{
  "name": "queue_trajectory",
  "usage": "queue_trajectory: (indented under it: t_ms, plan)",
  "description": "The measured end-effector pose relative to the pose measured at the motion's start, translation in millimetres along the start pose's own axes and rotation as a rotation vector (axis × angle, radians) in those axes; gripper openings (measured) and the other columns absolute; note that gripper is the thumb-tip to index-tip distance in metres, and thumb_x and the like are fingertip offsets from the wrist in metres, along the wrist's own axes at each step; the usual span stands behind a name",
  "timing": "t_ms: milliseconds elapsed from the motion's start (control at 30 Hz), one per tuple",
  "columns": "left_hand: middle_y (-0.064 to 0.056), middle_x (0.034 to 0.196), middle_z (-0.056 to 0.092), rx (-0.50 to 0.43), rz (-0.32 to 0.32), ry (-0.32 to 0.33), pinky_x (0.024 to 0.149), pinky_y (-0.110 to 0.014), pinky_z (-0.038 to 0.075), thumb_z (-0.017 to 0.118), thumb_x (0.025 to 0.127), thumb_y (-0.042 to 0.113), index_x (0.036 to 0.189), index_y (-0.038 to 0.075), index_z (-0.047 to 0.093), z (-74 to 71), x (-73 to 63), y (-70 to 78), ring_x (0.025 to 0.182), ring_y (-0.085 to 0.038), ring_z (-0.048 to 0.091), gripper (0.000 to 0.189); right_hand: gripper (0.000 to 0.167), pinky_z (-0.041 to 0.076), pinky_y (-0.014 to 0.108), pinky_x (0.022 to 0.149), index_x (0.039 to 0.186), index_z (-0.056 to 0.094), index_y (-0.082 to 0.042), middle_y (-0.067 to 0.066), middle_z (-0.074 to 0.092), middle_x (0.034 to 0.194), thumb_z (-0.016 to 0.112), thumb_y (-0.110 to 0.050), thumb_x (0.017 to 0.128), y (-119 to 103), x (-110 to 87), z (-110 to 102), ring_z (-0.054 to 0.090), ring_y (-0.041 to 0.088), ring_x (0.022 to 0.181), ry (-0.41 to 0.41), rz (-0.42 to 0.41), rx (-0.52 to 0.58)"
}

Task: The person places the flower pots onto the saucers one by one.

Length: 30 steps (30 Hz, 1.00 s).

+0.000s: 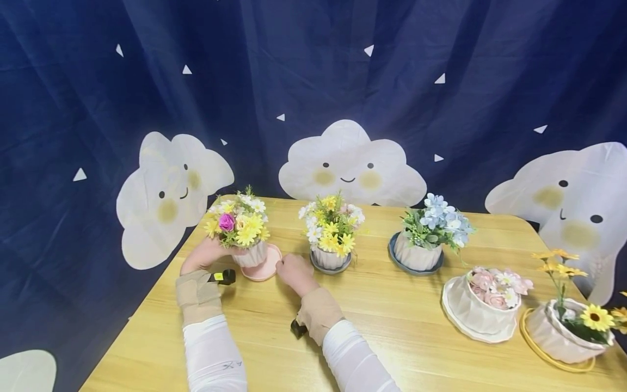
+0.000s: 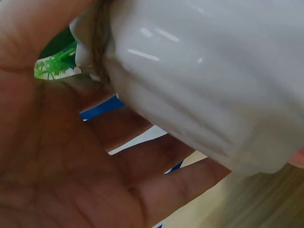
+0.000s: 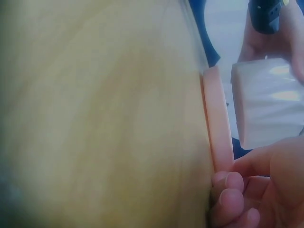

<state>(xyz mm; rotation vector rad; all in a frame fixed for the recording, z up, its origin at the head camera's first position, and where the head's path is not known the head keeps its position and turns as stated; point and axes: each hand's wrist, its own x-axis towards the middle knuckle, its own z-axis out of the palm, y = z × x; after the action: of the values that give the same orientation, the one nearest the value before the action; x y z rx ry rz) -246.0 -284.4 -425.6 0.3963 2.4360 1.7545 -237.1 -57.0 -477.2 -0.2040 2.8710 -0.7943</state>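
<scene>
My left hand (image 1: 208, 254) grips a white fluted flowerpot (image 1: 252, 256) filled with yellow, white and purple flowers. In the left wrist view the fingers wrap around the glossy flowerpot (image 2: 204, 80), which has twine tied below its rim. A pink saucer (image 1: 266, 268) lies on the table under the pot. The right wrist view shows a gap between the pot's base and the saucer (image 3: 219, 121). With thumb and fingertips, my right hand (image 1: 296, 272) pinches the saucer's right edge.
On the wooden table (image 1: 382, 337), a yellow-and-white flowerpot (image 1: 329, 258) and a blue-flowered pot (image 1: 416, 253) stand on dark saucers. Farther right are a pink-flowered pot (image 1: 490, 313) on a white saucer and a sunflower pot (image 1: 558, 332) on a yellow one. A blue curtain (image 1: 313, 81) hangs behind.
</scene>
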Motion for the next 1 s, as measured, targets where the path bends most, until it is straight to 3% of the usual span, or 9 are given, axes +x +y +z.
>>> queue_trajectory:
  t_ms: [267,500,800,1000]
  plan:
    - [-0.011,0.148,0.035,-0.157,-0.06,-0.21,0.102,-0.047,0.041,0.075,0.08,0.01,0.15,0.018,0.02,1.8,10.4,-24.7,0.13,-0.025,0.04,0.089,0.036,0.041,0.035,0.046,0.066,0.059,-0.017,0.005,0.061,0.075,0.046,-0.033,0.095,1.2,0.1,0.7,0.054,0.021,0.064,-0.008,0.014,-0.001]
    - [-0.013,0.149,0.034,-0.085,0.011,-0.161,0.112,-0.053,0.023,0.08,0.071,0.006,0.15,0.012,0.022,11.3,11.5,-14.9,0.133,-0.03,0.036,0.098,0.037,0.041,0.034,0.045,0.065,0.059,-0.017,0.005,0.063,0.077,0.047,-0.035,0.095,1.8,0.4,1.3,0.054,0.021,0.062,-0.013,0.01,0.002]
    - [-0.011,0.148,0.035,-0.157,-0.03,-0.185,0.112,-0.051,0.024,0.076,0.075,0.0,0.15,0.016,0.022,17.1,14.1,-14.9,0.133,-0.028,0.036,0.095,0.037,0.041,0.033,0.047,0.067,0.061,-0.017,0.004,0.061,0.074,0.048,-0.036,0.095,1.7,0.5,2.7,0.054,0.02,0.061,-0.018,0.009,0.012]
    - [-0.009,0.147,0.038,-0.135,-0.027,-0.173,0.113,-0.05,0.024,0.079,0.073,0.0,0.148,0.016,0.026,19.8,16.9,-13.7,0.132,-0.028,0.037,0.094,0.037,0.04,0.033,0.046,0.065,0.059,-0.017,0.003,0.057,0.066,0.047,-0.036,0.095,1.3,0.0,1.4,0.052,0.019,0.058,-0.017,0.0,0.017]
